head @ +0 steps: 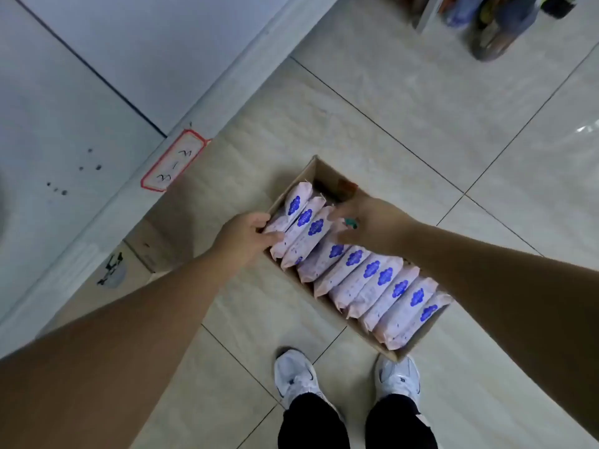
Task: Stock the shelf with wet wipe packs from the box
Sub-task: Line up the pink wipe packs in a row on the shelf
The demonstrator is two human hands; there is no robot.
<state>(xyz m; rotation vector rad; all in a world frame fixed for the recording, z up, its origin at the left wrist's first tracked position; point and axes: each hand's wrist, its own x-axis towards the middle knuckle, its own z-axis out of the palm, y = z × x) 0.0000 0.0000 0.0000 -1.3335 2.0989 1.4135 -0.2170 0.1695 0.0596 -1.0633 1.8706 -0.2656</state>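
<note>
Pale tiled floor (421, 102) beside a white shelf (97, 92), open cardboard box (418, 346) on it, pink wet wipe packs (356, 270) in a row inside, left hand (246, 236) and right hand (369, 225) curled round opposite ends of the far packs

Pink wipe packs (356, 270) upright in box (326, 180)

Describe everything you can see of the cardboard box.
The cardboard box is brown, narrow, open-topped, lying slantwise on the tiled floor by the shoes. Pink wet wipe packs stand in a row inside, leaving a gap at the far end. The left hand grips packs there; the blurred right hand reaches them.
</note>
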